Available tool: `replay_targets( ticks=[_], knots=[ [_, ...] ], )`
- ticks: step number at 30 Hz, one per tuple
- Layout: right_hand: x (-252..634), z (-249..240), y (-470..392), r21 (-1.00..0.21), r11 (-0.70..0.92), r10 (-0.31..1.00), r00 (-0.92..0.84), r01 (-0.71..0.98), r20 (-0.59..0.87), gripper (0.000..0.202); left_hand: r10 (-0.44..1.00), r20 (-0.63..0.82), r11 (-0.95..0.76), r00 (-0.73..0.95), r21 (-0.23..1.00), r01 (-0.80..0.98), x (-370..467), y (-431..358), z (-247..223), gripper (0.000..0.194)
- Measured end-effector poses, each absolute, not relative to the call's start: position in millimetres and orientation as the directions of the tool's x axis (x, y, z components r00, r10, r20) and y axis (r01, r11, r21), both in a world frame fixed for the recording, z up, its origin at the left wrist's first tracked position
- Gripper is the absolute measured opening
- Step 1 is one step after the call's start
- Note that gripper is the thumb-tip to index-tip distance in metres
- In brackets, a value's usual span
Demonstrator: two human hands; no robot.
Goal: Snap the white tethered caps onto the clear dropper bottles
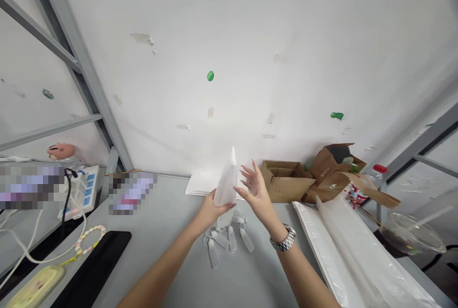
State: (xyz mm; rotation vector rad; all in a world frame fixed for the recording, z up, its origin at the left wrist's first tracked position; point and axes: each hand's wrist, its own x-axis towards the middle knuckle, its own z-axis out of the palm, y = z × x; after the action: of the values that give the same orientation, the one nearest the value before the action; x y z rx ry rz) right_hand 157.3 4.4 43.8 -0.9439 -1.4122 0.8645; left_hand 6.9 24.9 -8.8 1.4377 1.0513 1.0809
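Observation:
My left hand (211, 210) grips the lower end of a flat, translucent white packet (226, 184), thumb across its front. The packet stands nearly upright above the desk; its exact kind I cannot make out. Just right of it is my right hand (256, 193), fingers spread and wearing a metal watch at the wrist. Its thumb tip is close to the packet's edge, and whether it touches I cannot tell. Below both hands, several small whitish tag-like pieces with loops (232, 238) lie in a loose cluster on the grey desk (179, 270).
White paper (198, 185) lies by the wall. An open cardboard box (286, 181), brown paper bags (332, 174), white padded packaging (354, 251) and a lidded plastic cup (411, 234) are right. A black mat (96, 265), power strip (84, 193), cables and blurred phone (134, 193) are left.

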Motion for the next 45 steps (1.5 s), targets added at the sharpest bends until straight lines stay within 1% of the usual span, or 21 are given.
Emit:
replay_targets(
  ticks=[4, 7, 10, 14, 16, 19, 21, 23, 26, 29, 30, 32, 33, 35, 36, 38, 39, 40, 41, 43, 45],
  knots=[
    [180, 28, 1, -0.947, 0.310, 0.949, 0.034, 0.089, 0.314, 0.056, 0.979, 0.116, -0.116, 0.166, 0.993, -0.011, -1, 30, -7, 0.056],
    [188, 17, -3, -0.971, 0.157, 0.986, 0.031, 0.183, 0.166, 0.039, 0.982, 0.147, -0.129, 0.118, 0.981, -0.148, -4, 31, 1, 0.068],
    [184, 8, -8, -0.980, 0.019, 1.000, 0.006, 0.198, 0.021, 0.043, 0.987, 0.153, -0.121, 0.059, 0.922, -0.367, -4, 27, 11, 0.081],
    [165, -3, -11, -0.989, -0.145, 0.976, -0.166, -0.023, -0.140, 0.049, 0.992, 0.117, -0.072, 0.048, 0.834, -0.547, 4, 15, 19, 0.082],
    [155, -8, -9, -0.978, -0.163, 0.973, -0.183, -0.132, -0.137, 0.049, 0.992, 0.077, -0.007, 0.100, 0.826, -0.563, 7, 9, 18, 0.076],
    [151, -14, -1, -0.989, -0.088, 0.993, -0.086, -0.118, -0.078, 0.050, 0.994, 0.003, 0.065, 0.110, 0.788, -0.613, -1, 11, 14, 0.056],
    [157, -16, 6, -0.997, -0.051, 0.998, -0.027, -0.052, -0.050, 0.047, 0.999, -0.051, 0.038, -0.001, 0.755, -0.655, -15, 21, 10, 0.040],
    [169, -17, 11, -0.999, -0.019, 1.000, 0.022, 0.044, -0.018, 0.044, 0.971, -0.137, -0.008, -0.194, 0.796, -0.605, -33, 36, 4, 0.030],
    [191, -17, 10, -0.979, 0.019, 0.994, 0.098, 0.205, 0.040, 0.040, 0.928, -0.192, -0.019, -0.320, 0.833, -0.553, -50, 59, -11, 0.032],
    [216, -24, -6, -0.927, 0.050, 0.968, 0.212, 0.372, 0.137, 0.033, 0.893, -0.165, -0.066, -0.418, 0.872, -0.485, -47, 75, -26, 0.035],
    [224, -29, -15, -0.888, 0.051, 0.952, 0.246, 0.457, 0.182, 0.032, 0.893, -0.136, -0.081, -0.428, 0.889, -0.451, -42, 78, -29, 0.035],
    [240, -40, -35, -0.568, -0.021, 0.902, 0.260, 0.823, 0.344, 0.029, 0.902, -0.058, -0.113, -0.428, 0.924, -0.364, -34, 82, -33, 0.043],
    [247, -46, -46, -0.385, -0.110, 0.888, 0.265, 0.916, 0.376, 0.029, 0.904, -0.014, -0.133, -0.428, 0.940, -0.313, -31, 81, -34, 0.052],
    [258, -57, -67, -0.082, -0.293, 0.860, 0.301, 0.952, 0.412, 0.031, 0.891, 0.058, -0.174, -0.449, 0.959, -0.222, -29, 79, -36, 0.079],
    [262, -61, -77, 0.019, -0.352, 0.849, 0.311, 0.936, 0.428, 0.032, 0.875, 0.101, -0.193, -0.473, 0.970, -0.150, -31, 77, -37, 0.092],
    [269, -65, -92, 0.145, -0.426, 0.825, 0.317, 0.893, 0.468, 0.035, 0.834, 0.224, -0.216, -0.504, 0.973, 0.075, -38, 74, -44, 0.105],
    [272, -65, -98, 0.183, -0.447, 0.814, 0.314, 0.875, 0.488, 0.036, 0.813, 0.357, -0.205, -0.459, 0.915, 0.348, -42, 73, -49, 0.100],
    [274, -64, -102, 0.215, -0.464, 0.807, 0.309, 0.860, 0.504, 0.036, 0.812, 0.460, -0.198, -0.360, 0.796, 0.572, -45, 73, -56, 0.090],
    [276, -61, -106, 0.243, -0.476, 0.803, 0.305, 0.845, 0.512, 0.035, 0.821, 0.517, -0.200, -0.242, 0.658, 0.726, -49, 73, -63, 0.080],
    [280, -54, -109, 0.291, -0.487, 0.808, 0.298, 0.823, 0.507, 0.030, 0.864, 0.503, -0.232, -0.024, 0.440, 0.868, -53, 75, -77, 0.069],
    [283, -45, -109, 0.325, -0.473, 0.830, 0.290, 0.819, 0.477, 0.023, 0.904, 0.407, -0.284, 0.131, 0.344, 0.895, -54, 78, -88, 0.066]
  ],
)
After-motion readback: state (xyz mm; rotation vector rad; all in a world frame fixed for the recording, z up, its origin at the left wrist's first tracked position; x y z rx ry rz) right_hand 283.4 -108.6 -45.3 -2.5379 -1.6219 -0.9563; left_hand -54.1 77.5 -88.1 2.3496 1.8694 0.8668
